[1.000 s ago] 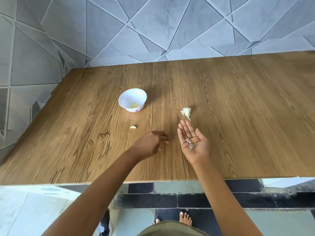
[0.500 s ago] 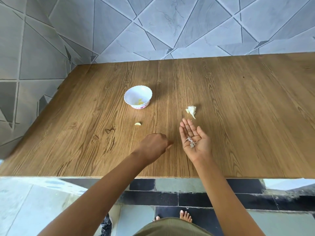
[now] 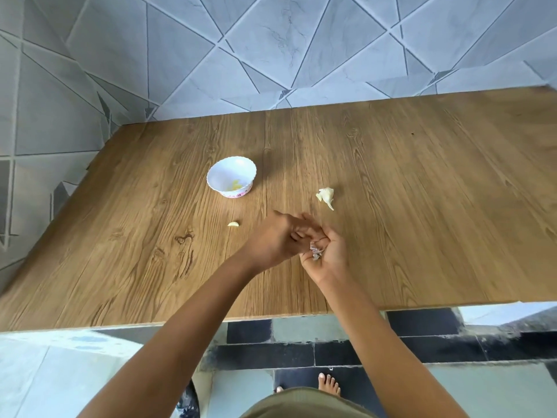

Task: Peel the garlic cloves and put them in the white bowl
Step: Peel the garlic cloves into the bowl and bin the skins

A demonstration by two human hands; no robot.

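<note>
The white bowl (image 3: 212,179) stands on the wooden table (image 3: 422,206) with a few peeled yellowish cloves inside. One peeled clove (image 3: 233,224) lies loose on the table in front of the bowl. A part of a garlic bulb (image 3: 326,196), still in its skin, lies to the right of the bowl. My right hand (image 3: 330,257) is turned palm up, its fingers cupped round a small heap of papery garlic skins (image 3: 315,251). My left hand (image 3: 275,238) reaches across with curled fingers, its tips pinched together in the right palm; what they pinch is hidden.
Grey tiled walls (image 3: 271,55) close off the table at the back and left. The table's front edge (image 3: 180,322) runs just below my forearms. Beneath it are a tiled floor and my bare foot (image 3: 329,384).
My left hand has moved right from the tabletop into my right palm. The right hand's fingers, flat before, have curled up round the skins. The view has shifted slightly.
</note>
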